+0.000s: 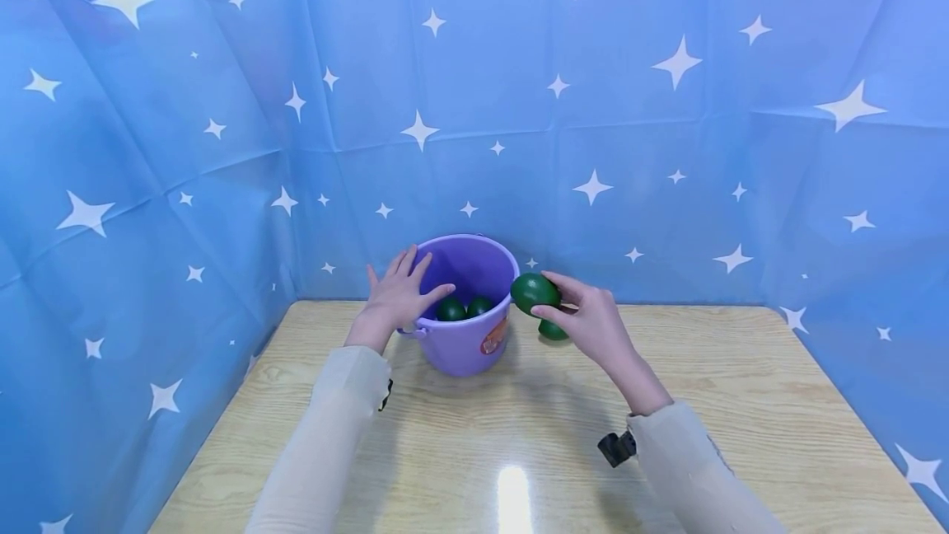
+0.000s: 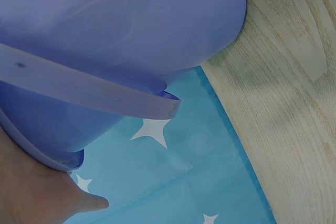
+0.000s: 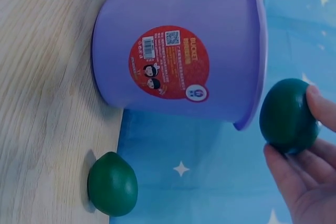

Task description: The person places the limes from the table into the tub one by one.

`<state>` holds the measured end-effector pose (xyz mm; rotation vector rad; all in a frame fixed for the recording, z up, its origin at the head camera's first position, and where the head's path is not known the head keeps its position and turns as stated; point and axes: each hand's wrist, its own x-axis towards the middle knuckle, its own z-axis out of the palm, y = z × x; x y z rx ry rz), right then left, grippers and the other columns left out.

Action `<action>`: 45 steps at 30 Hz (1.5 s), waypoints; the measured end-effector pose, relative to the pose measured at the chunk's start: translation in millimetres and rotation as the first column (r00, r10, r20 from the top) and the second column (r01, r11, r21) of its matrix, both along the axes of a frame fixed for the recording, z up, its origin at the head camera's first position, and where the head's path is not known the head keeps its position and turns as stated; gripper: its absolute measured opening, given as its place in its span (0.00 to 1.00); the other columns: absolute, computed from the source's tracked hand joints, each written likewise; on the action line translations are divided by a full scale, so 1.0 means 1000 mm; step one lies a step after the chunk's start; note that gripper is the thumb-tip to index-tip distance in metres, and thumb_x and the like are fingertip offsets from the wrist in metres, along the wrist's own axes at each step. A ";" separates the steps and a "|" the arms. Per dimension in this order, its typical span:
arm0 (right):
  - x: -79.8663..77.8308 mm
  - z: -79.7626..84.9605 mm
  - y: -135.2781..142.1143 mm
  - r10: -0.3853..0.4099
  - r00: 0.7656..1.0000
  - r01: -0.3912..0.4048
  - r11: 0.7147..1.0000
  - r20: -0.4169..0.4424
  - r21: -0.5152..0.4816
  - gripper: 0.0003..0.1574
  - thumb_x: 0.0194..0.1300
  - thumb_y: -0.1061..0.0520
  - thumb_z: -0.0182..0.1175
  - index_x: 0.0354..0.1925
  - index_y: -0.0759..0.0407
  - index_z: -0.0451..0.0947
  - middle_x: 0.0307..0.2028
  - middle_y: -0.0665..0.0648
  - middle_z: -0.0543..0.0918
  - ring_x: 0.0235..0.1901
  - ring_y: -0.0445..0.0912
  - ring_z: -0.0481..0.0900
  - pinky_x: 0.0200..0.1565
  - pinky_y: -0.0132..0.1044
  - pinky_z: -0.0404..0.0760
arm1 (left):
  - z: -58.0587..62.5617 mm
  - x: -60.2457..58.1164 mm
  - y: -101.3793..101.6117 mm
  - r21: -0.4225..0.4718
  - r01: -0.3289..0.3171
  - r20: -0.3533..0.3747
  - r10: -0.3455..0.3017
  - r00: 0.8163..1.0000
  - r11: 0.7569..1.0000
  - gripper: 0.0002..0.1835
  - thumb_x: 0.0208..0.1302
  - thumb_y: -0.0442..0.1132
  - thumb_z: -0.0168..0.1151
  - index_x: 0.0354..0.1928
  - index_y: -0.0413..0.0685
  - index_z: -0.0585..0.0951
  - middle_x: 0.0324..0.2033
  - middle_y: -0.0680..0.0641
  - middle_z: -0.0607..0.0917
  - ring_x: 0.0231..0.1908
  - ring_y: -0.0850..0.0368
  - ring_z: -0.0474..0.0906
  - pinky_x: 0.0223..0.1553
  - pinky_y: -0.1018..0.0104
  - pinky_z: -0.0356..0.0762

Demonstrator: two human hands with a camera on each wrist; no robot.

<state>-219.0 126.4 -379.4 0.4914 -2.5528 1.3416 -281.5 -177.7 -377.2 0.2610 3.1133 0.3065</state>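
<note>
A purple bucket (image 1: 454, 350) stands upright at the back of the table, with two dark green fruits (image 1: 450, 310) visible inside. My left hand (image 1: 395, 293) rests on its left rim, fingers spread and thumb reaching over the opening. Just outside the right rim, my right hand (image 1: 593, 321) pinches a glossy, dark green egg-shaped fruit (image 3: 286, 114) between thumb and fingers, held up at rim height. Another green fruit (image 3: 113, 184) with a small pointed tip lies on the table beside the bucket, partly hidden behind the right hand in the head view.
The light wooden table (image 1: 712, 452) ends at a blue cloth backdrop (image 1: 638, 147) with white stars, close behind the bucket. The bucket's handle (image 2: 94, 90) hangs down on the left side. A red round sticker (image 3: 168, 64) marks the bucket's wall.
</note>
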 end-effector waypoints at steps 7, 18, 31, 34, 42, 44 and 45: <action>0.000 0.003 -0.006 0.007 1.000 -0.007 1.000 -0.008 -0.004 0.36 0.61 0.53 0.71 0.66 0.58 0.74 0.56 0.65 0.84 0.51 0.57 0.87 0.48 0.48 0.87 | 0.001 0.001 0.002 0.001 -0.003 -0.008 0.003 1.000 1.000 0.48 0.66 0.76 0.40 0.80 0.58 0.49 0.81 0.45 0.44 0.80 0.42 0.38 0.70 0.24 0.25; -0.001 0.003 -0.012 0.026 1.000 -0.026 0.999 0.004 -0.033 0.37 0.62 0.52 0.70 0.67 0.58 0.73 0.58 0.66 0.83 0.52 0.58 0.86 0.49 0.49 0.86 | 0.002 0.002 0.002 0.010 -0.008 -0.005 0.008 1.000 1.000 0.47 0.67 0.75 0.40 0.80 0.58 0.49 0.81 0.45 0.44 0.80 0.42 0.38 0.71 0.25 0.25; -0.004 0.007 -0.019 0.045 0.999 -0.045 0.998 0.007 -0.055 0.38 0.62 0.52 0.70 0.68 0.57 0.72 0.64 0.63 0.78 0.54 0.57 0.85 0.52 0.49 0.85 | 0.001 0.002 0.002 0.007 -0.007 -0.003 0.007 1.000 1.000 0.48 0.66 0.76 0.39 0.80 0.58 0.49 0.81 0.45 0.44 0.80 0.42 0.39 0.71 0.25 0.26; -0.004 0.008 -0.020 0.042 0.999 -0.041 0.997 0.011 -0.065 0.37 0.62 0.52 0.70 0.67 0.57 0.73 0.64 0.63 0.78 0.54 0.56 0.85 0.52 0.49 0.85 | 0.001 0.001 0.002 0.009 -0.007 -0.006 0.007 1.000 1.000 0.48 0.66 0.76 0.39 0.80 0.58 0.49 0.81 0.45 0.44 0.80 0.42 0.39 0.71 0.25 0.26; -0.007 0.008 -0.023 0.054 0.998 -0.054 0.995 0.007 -0.079 0.36 0.62 0.53 0.70 0.66 0.59 0.74 0.65 0.64 0.77 0.55 0.58 0.84 0.52 0.49 0.85 | 0.001 0.001 0.001 0.010 -0.009 0.002 0.009 1.000 1.000 0.48 0.66 0.76 0.39 0.80 0.58 0.49 0.81 0.46 0.43 0.80 0.42 0.38 0.71 0.25 0.25; -0.007 0.008 -0.024 0.051 0.999 -0.051 0.996 0.005 -0.078 0.36 0.62 0.53 0.70 0.66 0.59 0.74 0.64 0.64 0.77 0.55 0.58 0.84 0.52 0.49 0.85 | 0.001 0.001 0.002 0.011 -0.009 0.002 0.009 1.000 1.000 0.48 0.66 0.76 0.39 0.80 0.59 0.49 0.81 0.46 0.43 0.80 0.42 0.38 0.71 0.25 0.25; -0.007 0.009 -0.024 0.050 0.999 -0.050 0.996 0.005 -0.075 0.36 0.62 0.53 0.70 0.66 0.59 0.74 0.64 0.65 0.77 0.54 0.58 0.84 0.52 0.49 0.85 | 0.001 0.002 0.002 0.011 -0.009 0.001 0.009 1.000 1.000 0.48 0.66 0.76 0.39 0.80 0.59 0.49 0.81 0.46 0.43 0.80 0.42 0.38 0.71 0.25 0.25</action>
